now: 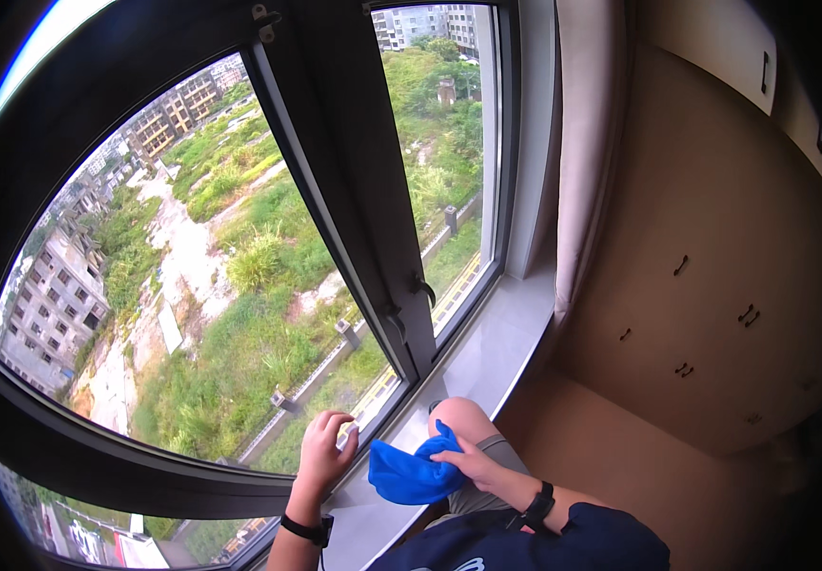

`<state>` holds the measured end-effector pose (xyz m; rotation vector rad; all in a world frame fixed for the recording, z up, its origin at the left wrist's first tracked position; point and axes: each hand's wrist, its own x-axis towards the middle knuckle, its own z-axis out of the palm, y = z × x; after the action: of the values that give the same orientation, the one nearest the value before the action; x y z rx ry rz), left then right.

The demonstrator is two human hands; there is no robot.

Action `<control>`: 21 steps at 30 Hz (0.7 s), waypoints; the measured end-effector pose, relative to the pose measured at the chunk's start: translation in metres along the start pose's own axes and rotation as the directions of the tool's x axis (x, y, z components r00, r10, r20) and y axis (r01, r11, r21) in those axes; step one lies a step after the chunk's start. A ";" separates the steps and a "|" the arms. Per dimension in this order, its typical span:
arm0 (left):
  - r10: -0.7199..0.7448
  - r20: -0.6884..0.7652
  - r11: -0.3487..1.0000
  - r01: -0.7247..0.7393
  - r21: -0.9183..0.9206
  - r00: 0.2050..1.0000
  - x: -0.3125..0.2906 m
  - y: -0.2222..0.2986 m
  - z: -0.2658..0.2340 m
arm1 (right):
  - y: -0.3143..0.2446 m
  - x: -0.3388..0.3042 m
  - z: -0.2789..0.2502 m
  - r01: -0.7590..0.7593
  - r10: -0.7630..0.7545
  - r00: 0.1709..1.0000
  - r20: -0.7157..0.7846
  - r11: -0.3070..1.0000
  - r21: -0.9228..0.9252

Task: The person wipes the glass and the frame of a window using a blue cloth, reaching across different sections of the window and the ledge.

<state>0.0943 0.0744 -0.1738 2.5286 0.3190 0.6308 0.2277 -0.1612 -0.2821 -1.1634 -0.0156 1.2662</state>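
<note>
A crumpled blue cloth (413, 476) is bunched in my right hand (471, 463), its loose part hanging to the left over the pale window sill (496, 344). My left hand (325, 447) is raised beside the lower edge of the large window pane (268, 352). Its fingers bend loosely, apart from the thumb, and nothing shows between them. Whether the fingertips touch the glass I cannot tell. Each wrist wears a black band. My bent knee (460, 419) rests at the sill, just behind the cloth.
Dark window frames (344, 152) divide the panes, with two dark handles, one a curved handle (425, 291), low on the middle post. A light curtain (584, 143) hangs at the right. Beyond it stand brown cabinets (715, 247) with small dark pulls above a brown floor (611, 466).
</note>
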 end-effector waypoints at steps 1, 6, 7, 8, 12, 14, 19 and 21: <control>-0.001 0.034 1.000 0.002 -0.027 0.999 0.014 -0.008 0.013 | -0.014 -0.002 0.001 0.049 -0.057 0.997 -0.061 0.991 -0.128; 0.278 0.575 0.463 0.418 -0.782 0.769 0.149 0.005 0.024 | -0.153 0.047 -0.086 -0.146 0.101 0.988 0.116 0.857 0.495; 0.357 0.592 0.670 0.244 -0.701 0.722 0.200 0.022 -0.004 | -0.226 0.032 -0.069 0.091 -0.099 0.995 -0.017 0.825 0.557; 0.381 0.517 0.753 0.067 -0.655 0.766 0.249 0.037 -0.025 | -0.291 0.024 -0.043 0.479 -0.405 0.877 -0.259 0.782 0.398; 0.068 0.310 0.626 0.201 -0.754 0.948 0.298 0.082 -0.082 | -0.428 0.013 0.000 0.812 -0.782 0.496 -0.377 0.572 -0.117; -0.017 0.320 0.757 0.221 -0.615 0.947 0.322 0.095 -0.093 | -0.476 0.023 0.004 0.706 -0.587 0.671 -0.453 0.692 0.150; -0.036 0.455 0.776 0.311 -0.549 0.890 0.354 0.128 -0.136 | -0.505 0.029 0.024 0.197 -0.188 0.979 -0.081 0.758 0.622; 0.128 0.370 0.904 0.046 -0.426 0.920 0.382 0.145 -0.144 | -0.510 0.017 0.050 0.103 -0.123 0.992 -0.016 0.739 0.666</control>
<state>0.3677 0.1413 0.1553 2.1666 -0.0225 0.1666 0.5734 -0.0401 0.0771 -0.5040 0.3228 1.0427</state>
